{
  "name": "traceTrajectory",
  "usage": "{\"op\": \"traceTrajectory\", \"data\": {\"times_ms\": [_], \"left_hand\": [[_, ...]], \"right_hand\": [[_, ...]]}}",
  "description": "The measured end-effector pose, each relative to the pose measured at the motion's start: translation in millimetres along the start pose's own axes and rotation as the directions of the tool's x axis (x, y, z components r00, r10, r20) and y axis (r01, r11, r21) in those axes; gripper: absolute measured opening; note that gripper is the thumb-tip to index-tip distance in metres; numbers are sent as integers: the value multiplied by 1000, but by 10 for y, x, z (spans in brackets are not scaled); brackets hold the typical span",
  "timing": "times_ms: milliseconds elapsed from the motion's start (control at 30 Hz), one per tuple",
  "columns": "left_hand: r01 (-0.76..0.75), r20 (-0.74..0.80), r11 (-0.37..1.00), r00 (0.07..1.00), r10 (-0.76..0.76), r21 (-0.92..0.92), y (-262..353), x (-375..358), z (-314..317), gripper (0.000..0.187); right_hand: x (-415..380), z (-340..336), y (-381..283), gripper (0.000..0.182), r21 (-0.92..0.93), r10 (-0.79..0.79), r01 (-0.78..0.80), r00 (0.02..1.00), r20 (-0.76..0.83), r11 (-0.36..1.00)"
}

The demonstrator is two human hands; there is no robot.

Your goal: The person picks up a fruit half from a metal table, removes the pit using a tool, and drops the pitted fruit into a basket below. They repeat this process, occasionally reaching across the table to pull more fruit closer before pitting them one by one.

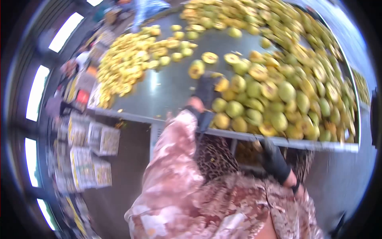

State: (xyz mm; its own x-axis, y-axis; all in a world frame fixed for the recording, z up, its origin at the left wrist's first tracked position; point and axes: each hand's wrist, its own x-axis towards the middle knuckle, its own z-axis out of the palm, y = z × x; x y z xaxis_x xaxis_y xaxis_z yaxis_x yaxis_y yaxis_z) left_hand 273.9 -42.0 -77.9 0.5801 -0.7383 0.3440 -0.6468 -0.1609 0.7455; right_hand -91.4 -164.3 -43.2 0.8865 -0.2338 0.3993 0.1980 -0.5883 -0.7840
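Note:
A metal table [171, 85] carries a big heap of green and yellow round fruits [278, 91]; some are cut open. My left hand [207, 93], in a black glove with a pink patterned sleeve, reaches over the table's front edge to the near end of the heap. Its fingers are closed around a yellow fruit [222, 84]. My right hand [273, 158], also in a black glove, is lower down, just under the table's front rim [310, 144]. The blur hides whether its fingers hold anything.
A second pile of yellow fruit pieces [123, 63] lies at the table's far left. Stacked printed cartons [89, 153] stand on the floor left of the table. Another person [79, 59] is at the far left by more boxes.

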Motion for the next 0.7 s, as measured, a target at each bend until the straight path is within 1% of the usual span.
{"op": "traceTrajectory", "data": {"times_ms": [33,67,100,133,200,267,300,333,367,400,433,533,567,633,667,700], "left_hand": [[299,-2,812,938,-347,-502,416,-106,5,32],[295,8,629,908,-418,-719,719,-233,39,29],[237,16,490,911,-412,-839,987,-381,105,29],[243,9,475,897,-442,-846,1141,-532,208,33],[197,27,364,906,-423,-910,1605,-807,440,38],[208,107,187,891,-442,-960,2230,-999,595,33],[208,143,99,883,-448,-973,2405,-1073,644,31],[223,177,70,897,-406,-972,2442,-1108,668,33],[235,204,45,910,-362,-971,2468,-1130,665,35],[245,226,21,919,-323,-969,2499,-1173,668,38],[224,196,36,912,-361,-974,2534,-1212,683,39],[158,98,95,884,-457,-983,2626,-1243,737,43],[163,110,93,903,-415,-982,2643,-1253,745,43],[177,138,93,934,-330,-980,2641,-1294,751,45],[172,95,262,955,-283,-950,2643,-1308,739,45],[148,53,425,972,-227,-893,2639,-1312,718,44]], "right_hand": [[34,-64,-95,23,47,52,-52,999,4,997],[63,-127,-166,21,102,89,-91,996,21,991],[102,-116,-188,19,108,116,-116,993,12,987],[139,-84,-212,18,117,137,-136,991,2,984],[234,-78,-425,20,169,92,-83,995,-49,982],[252,-20,-454,22,196,135,-107,982,-134,975],[210,7,-465,23,209,151,-113,973,-175,971],[158,25,-477,22,229,169,-118,961,-218,966],[117,42,-483,21,250,182,-117,948,-259,961],[73,31,-498,19,245,202,-137,943,-263,960],[29,19,-514,18,240,221,-157,938,-267,958],[-56,-78,-557,24,150,194,-156,940,-281,976],[-45,-120,-608,23,122,136,-100,934,-331,987],[-67,-160,-628,23,129,167,-131,930,-326,983],[-68,-178,-651,24,132,180,-144,929,-323,981],[-61,-200,-701,26,148,145,-96,919,-368,984]]}}
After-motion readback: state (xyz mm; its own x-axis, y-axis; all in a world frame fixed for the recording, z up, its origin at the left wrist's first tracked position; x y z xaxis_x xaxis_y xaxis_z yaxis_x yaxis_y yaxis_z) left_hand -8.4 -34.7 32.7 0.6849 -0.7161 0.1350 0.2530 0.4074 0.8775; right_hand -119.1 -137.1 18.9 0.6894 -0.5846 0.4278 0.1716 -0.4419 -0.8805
